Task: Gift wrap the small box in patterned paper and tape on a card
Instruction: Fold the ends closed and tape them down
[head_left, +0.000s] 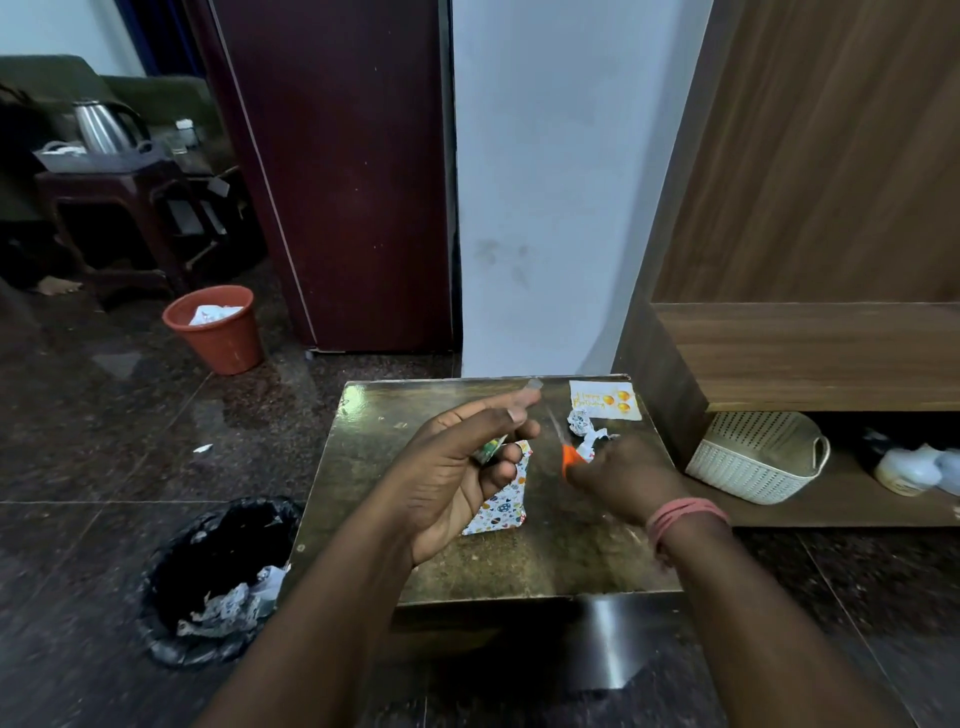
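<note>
Nearest the camera, two forearms reach over a small table (519, 566). The left hand (457, 478) is raised palm-up above the table; its thumb and forefinger pinch a short strip of clear tape (535, 385), and the lower fingers curl around what appears to be a tape roll (488, 450), mostly hidden. The right hand (623, 475), blurred, grips orange-handled scissors (570, 457) with blades pointing toward the tape strip. The wrapped box (501, 506), in patterned paper, rests on the table under the left hand. Beyond the scissors lie paper scraps (584, 423). At the far right corner of the table lies the card (605, 400), face up. On the floor stand a black-lined bin (218, 577) near left, an orange bucket (215, 330) farther left.
</note>
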